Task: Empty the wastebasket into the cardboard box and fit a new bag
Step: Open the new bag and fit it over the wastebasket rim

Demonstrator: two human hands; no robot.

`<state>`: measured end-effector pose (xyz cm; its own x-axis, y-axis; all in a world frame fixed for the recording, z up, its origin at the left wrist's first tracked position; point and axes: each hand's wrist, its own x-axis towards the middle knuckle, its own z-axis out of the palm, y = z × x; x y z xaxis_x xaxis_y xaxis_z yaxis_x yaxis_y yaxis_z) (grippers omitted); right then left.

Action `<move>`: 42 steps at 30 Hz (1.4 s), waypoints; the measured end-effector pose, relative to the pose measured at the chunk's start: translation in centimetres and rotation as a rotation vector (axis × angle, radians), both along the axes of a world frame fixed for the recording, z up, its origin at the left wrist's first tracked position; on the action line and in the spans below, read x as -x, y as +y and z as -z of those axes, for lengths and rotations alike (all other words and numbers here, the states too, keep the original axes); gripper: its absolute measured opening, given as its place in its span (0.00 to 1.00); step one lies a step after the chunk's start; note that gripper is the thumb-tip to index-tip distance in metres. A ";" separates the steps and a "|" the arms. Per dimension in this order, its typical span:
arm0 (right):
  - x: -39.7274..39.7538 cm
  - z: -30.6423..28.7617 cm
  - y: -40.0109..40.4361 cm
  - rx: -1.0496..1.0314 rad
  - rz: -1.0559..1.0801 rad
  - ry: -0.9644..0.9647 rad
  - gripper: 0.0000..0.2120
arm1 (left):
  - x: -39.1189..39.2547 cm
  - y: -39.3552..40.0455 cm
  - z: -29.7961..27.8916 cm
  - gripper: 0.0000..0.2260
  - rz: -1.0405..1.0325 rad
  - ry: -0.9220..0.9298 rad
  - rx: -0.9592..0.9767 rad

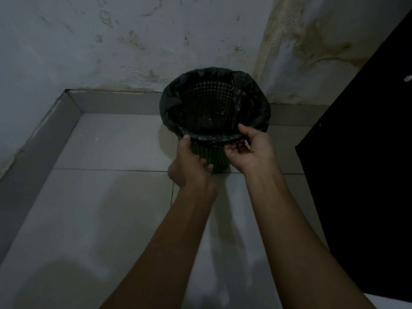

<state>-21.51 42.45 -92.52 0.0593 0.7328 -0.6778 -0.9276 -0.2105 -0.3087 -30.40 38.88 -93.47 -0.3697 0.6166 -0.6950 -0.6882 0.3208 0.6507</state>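
Observation:
A dark green lattice wastebasket (206,103) stands on the tiled floor in the corner of the room. A black plastic bag (172,101) is folded over its rim all round. My left hand (189,162) pinches the bag's edge at the near left of the rim, with its fingers against the basket's outer wall. At the near right of the rim, my right hand (250,150) grips the bag's edge, thumb over the top. The basket's lattice shows through inside. No cardboard box is in view.
Stained white walls (111,41) meet behind the basket. A grey skirting (66,112) runs along the floor's left and far edges. A large black panel (367,163) stands close at the right. Light floor tiles (100,208) stretch toward me.

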 end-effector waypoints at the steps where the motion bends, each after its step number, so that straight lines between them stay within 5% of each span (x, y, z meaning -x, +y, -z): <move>1: 0.1 0.1 0.0 -0.003 -0.005 -0.004 0.05 | -0.8 -0.3 -0.2 0.14 0.030 -0.021 -0.013; 8: 0.3 0.2 -0.7 -0.018 -0.084 -0.056 0.03 | -0.9 1.2 -0.9 0.18 0.171 -0.194 -0.078; 15: 0.1 0.7 -1.2 -0.015 -0.129 -0.108 0.03 | -0.1 1.5 -0.7 0.03 0.140 -0.283 -0.133; 21: 0.0 1.2 -1.1 0.002 -0.114 -0.551 0.04 | 0.0 1.1 -0.7 0.04 0.175 -0.350 -0.155; 26: -0.8 1.5 -1.3 -0.015 -0.071 -0.387 0.15 | 0.2 0.9 -0.8 0.05 0.160 -0.392 -0.127; 35: -2.3 2.0 -0.6 0.095 -0.108 -0.359 0.05 | 1.9 1.1 -0.4 0.04 0.184 -0.348 -0.122; 42: -3.3 2.1 -0.6 0.123 -0.179 -0.374 0.10 | 5.2 1.3 -0.5 0.06 0.280 -0.262 -0.106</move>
<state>-18.19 41.83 -94.60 0.1969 0.6687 -0.7170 -0.7025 -0.4139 -0.5789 -35.55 40.17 -92.96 0.0040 0.7421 -0.6703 -0.7305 0.4599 0.5048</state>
